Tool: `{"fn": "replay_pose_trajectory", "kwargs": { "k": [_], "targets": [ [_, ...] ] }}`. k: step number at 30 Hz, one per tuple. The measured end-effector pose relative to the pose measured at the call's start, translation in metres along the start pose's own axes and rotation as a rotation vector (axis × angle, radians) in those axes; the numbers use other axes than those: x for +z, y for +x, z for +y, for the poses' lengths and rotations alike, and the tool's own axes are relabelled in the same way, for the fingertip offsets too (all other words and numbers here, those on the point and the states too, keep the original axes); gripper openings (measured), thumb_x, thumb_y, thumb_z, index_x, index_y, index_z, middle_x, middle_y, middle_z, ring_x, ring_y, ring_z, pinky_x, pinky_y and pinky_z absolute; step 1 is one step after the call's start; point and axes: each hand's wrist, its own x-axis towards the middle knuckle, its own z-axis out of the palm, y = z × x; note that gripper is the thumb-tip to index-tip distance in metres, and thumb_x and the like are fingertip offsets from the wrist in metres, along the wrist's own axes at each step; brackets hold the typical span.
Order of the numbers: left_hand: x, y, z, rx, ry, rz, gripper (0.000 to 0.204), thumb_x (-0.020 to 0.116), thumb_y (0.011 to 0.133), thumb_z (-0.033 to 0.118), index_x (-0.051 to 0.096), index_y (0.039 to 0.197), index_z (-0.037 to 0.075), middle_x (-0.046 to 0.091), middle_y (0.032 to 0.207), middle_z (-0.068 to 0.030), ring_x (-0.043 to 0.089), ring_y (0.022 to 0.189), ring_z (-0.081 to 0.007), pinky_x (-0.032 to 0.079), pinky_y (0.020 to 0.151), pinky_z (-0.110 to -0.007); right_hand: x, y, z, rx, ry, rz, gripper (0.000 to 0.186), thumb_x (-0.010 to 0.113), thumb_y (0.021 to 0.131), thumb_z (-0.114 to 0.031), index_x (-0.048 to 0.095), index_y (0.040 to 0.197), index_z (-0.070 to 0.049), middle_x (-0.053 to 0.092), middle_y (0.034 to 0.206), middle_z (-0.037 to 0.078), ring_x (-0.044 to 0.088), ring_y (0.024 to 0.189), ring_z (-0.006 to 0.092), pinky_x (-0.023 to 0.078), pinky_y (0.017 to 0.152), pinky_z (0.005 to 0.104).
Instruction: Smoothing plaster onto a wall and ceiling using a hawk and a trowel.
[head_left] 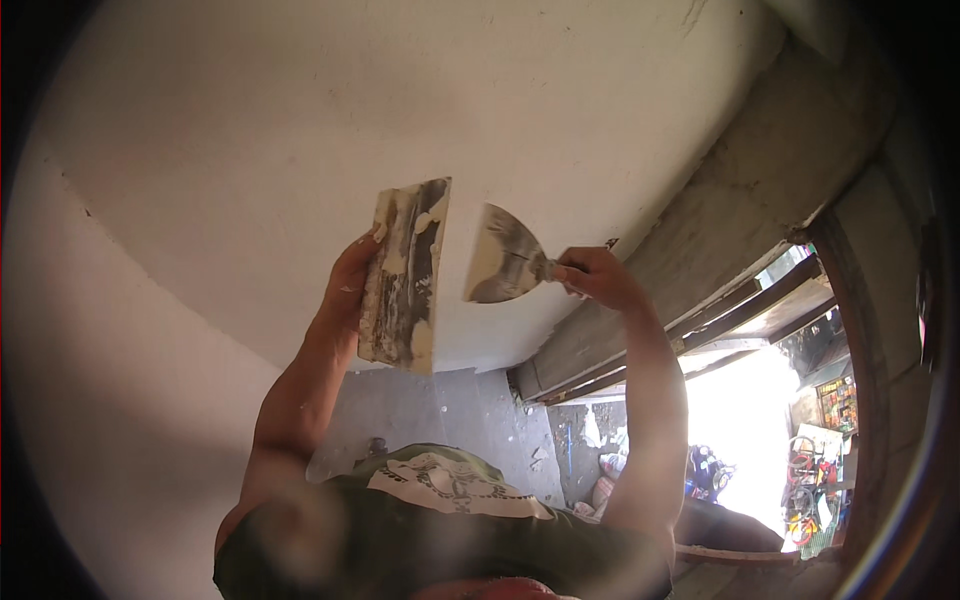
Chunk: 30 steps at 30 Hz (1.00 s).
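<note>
Nearest, the lower edge is filled by one dark green shirt (420,560), its cloth marked with a pale print. Two bare forearms are raised in front of it, set well apart.

Two tools are held up between the arms, one to each hand. By the left grip (352,268) the wide blade (405,275) is pinched at its left long edge; how the fingers lie behind it is hidden. By the right grip (600,275) the handle of the scraper (505,255) is clasped, fingers closed round it. The scraper's broad edge is turned toward the wide blade's right edge, and the two are parted by a narrow open gap. More open room is left above both tools than between them.

The wide blade is flat, long and four-sided, held nearly upright; the scraper is fan-shaped and slightly blurred. Both faces are streaked grey, and the wide blade is crusted with pale putty (424,222) in smears and lumps.

Behind the tools, one pale, matt wall (250,130) is seen, crossed at left by a faint crease. Below it lies a grey, spotted floor (390,400). At right the wall is bordered by a rough grey beam (700,220). Farthest, one bright opening (740,410) is edged by a brown, curved-looking frame (850,330).
</note>
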Motion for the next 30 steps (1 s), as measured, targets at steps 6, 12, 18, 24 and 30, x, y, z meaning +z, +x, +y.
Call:
{"fn": "replay_pose_trajectory", "kwargs": {
  "k": [6, 12, 18, 24, 30],
  "targets": [
    [-0.019, -0.011, 0.008, 0.412, 0.215, 0.179, 0.051, 0.061, 0.095, 0.032, 0.045, 0.134, 0.002, 0.058, 0.119, -0.0077, 0.058, 0.106, -0.0152, 0.050, 0.087, -0.031, 0.061, -0.030, 0.034, 0.190, 0.487, 0.295, 0.023, 0.051, 0.100, -0.020, 0.057, 0.114, -0.003, 0.066, 0.080, 0.009, 0.059, 0.055, 0.0129, 0.048, 0.042, 0.0266],
    [-0.033, -0.027, -0.002, 0.905, 0.701, 0.081, 0.027, 0.057, 0.097, 0.011, 0.053, 0.123, 0.002, 0.061, 0.116, -0.0091, 0.056, 0.111, -0.0193, 0.048, 0.094, -0.031, 0.139, -0.037, 0.004, 0.042, 1.013, -0.014, 0.031, 0.049, 0.101, -0.020, 0.049, 0.123, 0.001, 0.065, 0.080, 0.018, 0.059, 0.052, 0.0177, 0.045, 0.039, 0.0281],
    [-0.010, -0.054, 0.031, 1.091, 1.343, -0.716, 0.029, 0.078, 0.079, 0.017, 0.069, 0.106, 0.017, 0.068, 0.120, -0.0065, 0.051, 0.128, -0.0329, 0.036, 0.110, -0.055, 0.144, -0.035, 0.016, -0.013, 1.129, -0.456, 0.032, 0.041, 0.103, -0.020, 0.049, 0.121, 0.005, 0.065, 0.075, 0.019, 0.055, 0.044, 0.0158, 0.042, 0.035, 0.0261],
    [-0.030, -0.057, 0.060, 0.821, 1.471, -0.781, 0.032, 0.078, 0.073, 0.010, 0.070, 0.104, 0.011, 0.068, 0.120, -0.0085, 0.060, 0.118, -0.0326, 0.041, 0.108, -0.050, 0.102, -0.051, 0.002, -0.173, 1.088, -0.298, 0.031, 0.043, 0.101, -0.018, 0.051, 0.119, 0.005, 0.064, 0.072, 0.020, 0.053, 0.041, 0.0168, 0.038, 0.033, 0.0269],
    [-0.093, -0.085, 0.042, 0.867, 1.313, -0.124, 0.029, 0.059, 0.082, -0.007, 0.065, 0.109, 0.004, 0.067, 0.115, -0.0163, 0.064, 0.110, -0.0323, 0.049, 0.095, -0.039, 0.071, -0.023, -0.068, -0.850, 1.220, 0.286, 0.027, 0.048, 0.099, -0.013, 0.051, 0.124, -0.004, 0.061, 0.086, 0.017, 0.054, 0.052, 0.0184, 0.043, 0.043, 0.0250]
  ]
}}
